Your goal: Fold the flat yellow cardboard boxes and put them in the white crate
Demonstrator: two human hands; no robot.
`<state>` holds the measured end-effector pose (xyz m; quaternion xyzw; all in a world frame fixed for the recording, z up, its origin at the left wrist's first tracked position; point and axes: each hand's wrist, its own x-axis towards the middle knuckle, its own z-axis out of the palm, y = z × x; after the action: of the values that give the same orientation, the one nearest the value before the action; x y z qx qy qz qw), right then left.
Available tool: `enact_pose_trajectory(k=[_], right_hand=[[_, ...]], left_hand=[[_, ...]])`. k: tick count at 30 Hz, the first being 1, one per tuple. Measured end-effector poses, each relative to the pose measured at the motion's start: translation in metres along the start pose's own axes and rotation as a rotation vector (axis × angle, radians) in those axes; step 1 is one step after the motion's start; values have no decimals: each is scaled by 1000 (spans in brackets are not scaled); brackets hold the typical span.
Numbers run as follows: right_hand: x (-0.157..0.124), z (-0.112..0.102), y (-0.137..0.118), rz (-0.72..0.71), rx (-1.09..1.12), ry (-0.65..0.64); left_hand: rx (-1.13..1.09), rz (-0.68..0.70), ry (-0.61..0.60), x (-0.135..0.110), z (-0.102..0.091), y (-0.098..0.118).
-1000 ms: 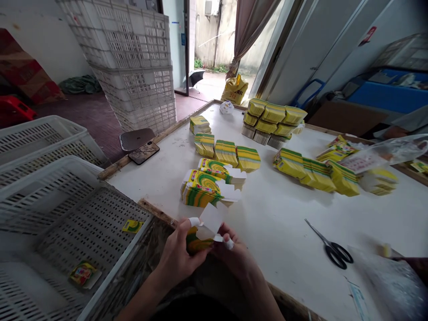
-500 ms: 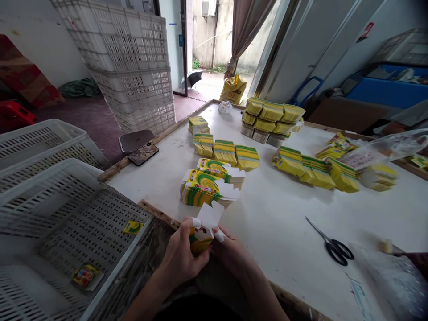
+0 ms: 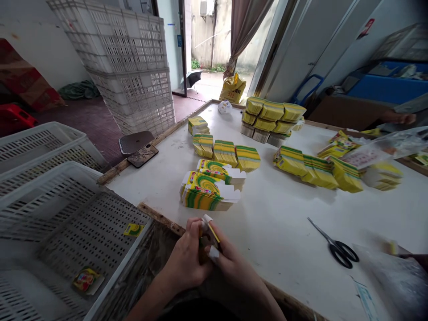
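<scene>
Carton (image 3: 213, 232) folded shut since earlier | pinched in grips of left hand (image 3: 185, 263) and right hand (image 3: 234, 267) | tabletop (image 3: 284, 214) near edge | crease best pressed squarely.

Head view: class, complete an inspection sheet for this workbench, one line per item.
Surface: white table with a wooden edge.
Things in hand: small carton pinched between both hands; flat carton stacks just beyond.
Clutter: scissors and plastic bag at right; phone off the left edge.
Hands: left hand and right hand both closed on the carton; white covers on some fingertips.
Cables: nothing seen.
Surroundings: white crate at left holding two loose packets; stacked crates; open doorway; another person's hand far right.
</scene>
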<state>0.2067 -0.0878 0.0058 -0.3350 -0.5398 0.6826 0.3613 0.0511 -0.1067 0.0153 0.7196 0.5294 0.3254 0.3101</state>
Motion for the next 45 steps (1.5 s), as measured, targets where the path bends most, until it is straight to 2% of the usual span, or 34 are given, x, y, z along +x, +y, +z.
enact_pose_trajectory(k=[2,7,9,11,14,16,18,20,22,23,25,28,37,42,45], right_hand=[[1,0,3,-46,-108,42],[7,-3,13,-81,-1,210],[8,-5,17,-145,-98,269],[6,-8,20,-246,-328,262],[3,-11,21,-360,-598,162],[3,-13,21,-383,-652,145],[4,-15,18,-426,-662,178],[6,-15,15,-492,-664,240],[7,-15,13,-549,-670,305],[8,-15,13,-566,-675,333],[9,-15,13,-586,-687,351],[11,-16,18,-599,-699,318],[15,-10,25,-520,-665,311],[15,-9,26,-538,-667,310],[15,-10,28,-541,-678,330]], left_hand=[[12,-9,12,-1,3,-2],[224,-14,99,-6,5,-9],[237,-16,125,-8,1,-11],[195,-3,132,-9,-6,-11],[148,25,127,-8,-19,-7],[123,36,141,-7,-23,-5],[89,38,208,-5,-23,-7],[24,-24,339,-4,-20,-11],[-150,-185,470,-2,-15,-16],[-294,-278,495,0,-13,-18],[-617,-421,474,2,-11,-20],[-884,-480,455,6,-12,-16],[-847,-441,504,4,-5,-5],[-976,-452,658,2,-2,-7],[-1066,-518,601,0,-1,-4]])
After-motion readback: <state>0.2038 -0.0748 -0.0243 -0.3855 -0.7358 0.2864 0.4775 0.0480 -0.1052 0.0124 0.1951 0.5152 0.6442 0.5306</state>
